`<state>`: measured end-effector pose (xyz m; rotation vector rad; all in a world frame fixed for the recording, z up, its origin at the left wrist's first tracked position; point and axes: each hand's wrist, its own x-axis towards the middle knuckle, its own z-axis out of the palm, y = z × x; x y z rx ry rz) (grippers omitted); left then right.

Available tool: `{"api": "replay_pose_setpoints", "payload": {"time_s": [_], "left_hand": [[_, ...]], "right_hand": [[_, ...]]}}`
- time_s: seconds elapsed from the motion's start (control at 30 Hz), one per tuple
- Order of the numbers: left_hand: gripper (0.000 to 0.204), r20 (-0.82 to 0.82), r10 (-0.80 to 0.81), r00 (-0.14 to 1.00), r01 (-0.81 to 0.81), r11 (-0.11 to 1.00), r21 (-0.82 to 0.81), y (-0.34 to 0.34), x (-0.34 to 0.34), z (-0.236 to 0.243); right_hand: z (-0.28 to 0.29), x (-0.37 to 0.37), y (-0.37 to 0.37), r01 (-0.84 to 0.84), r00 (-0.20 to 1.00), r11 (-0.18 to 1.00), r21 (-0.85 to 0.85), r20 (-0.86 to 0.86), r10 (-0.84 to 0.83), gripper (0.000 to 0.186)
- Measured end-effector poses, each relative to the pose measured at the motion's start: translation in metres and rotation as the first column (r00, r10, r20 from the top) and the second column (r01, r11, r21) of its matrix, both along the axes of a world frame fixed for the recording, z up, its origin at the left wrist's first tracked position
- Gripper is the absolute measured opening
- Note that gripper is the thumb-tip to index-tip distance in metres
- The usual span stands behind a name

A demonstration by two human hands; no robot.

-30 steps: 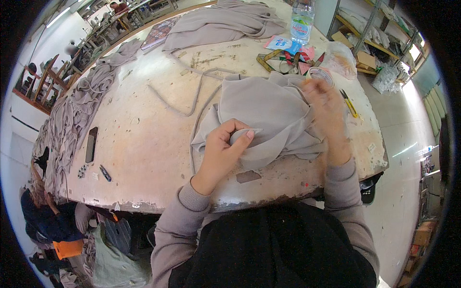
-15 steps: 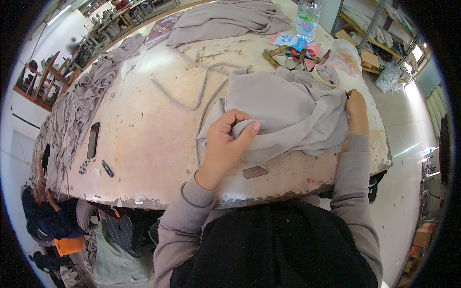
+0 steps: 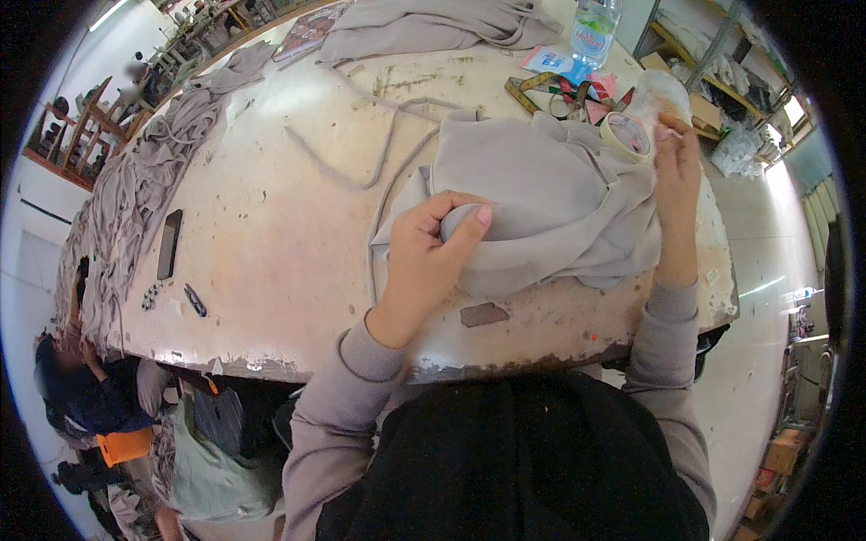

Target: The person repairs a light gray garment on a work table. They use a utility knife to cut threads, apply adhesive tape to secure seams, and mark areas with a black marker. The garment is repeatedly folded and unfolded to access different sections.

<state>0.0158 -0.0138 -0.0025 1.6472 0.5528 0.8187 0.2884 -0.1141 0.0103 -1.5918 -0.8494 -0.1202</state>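
Left hand (image 3: pixel 439 248): clenched on a bunched fold of the grey-beige knit fabric garment (image 3: pixel 541 194), centre of frame, thumb on top of the fold.
Right hand (image 3: pixel 675 167): at right of frame, fingers extended, fingertips touching the roll of pale masking tape (image 3: pixel 626 134); cannot tell whether the roll is gripped.
Garment position: crumpled on the worn white counter (image 3: pixel 271 243), centre-right, near the lower counter edge.
Tape roll position: on the upper right edge of the garment.
Loose grey fabric cord (image 3: pixel 365 171): curved across the counter, upper centre.
Black phone (image 3: pixel 169 244): flat at left of frame.
Clear plastic water bottle (image 3: pixel 594 27): upright, top right.
Further grey fabric pile (image 3: pixel 424 22): top centre.
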Motion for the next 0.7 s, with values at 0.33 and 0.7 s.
{"api": "replay_pose_setpoints", "payload": {"time_s": [0.33,0.7], "left_hand": [[0.016,0.010,0.011,1.000,-0.010,0.996,-0.090,0.001,0.005,-0.006],[0.017,0.021,-0.051,0.998,0.055,0.974,-0.219,-0.002,0.003,-0.002]], "right_hand": [[0.006,-0.097,-0.006,-0.579,0.813,0.718,-0.386,-0.201,0.547,0.025],[-0.004,-0.110,-0.004,-0.426,0.818,0.863,-0.270,0.292,0.495,0.030]]}}
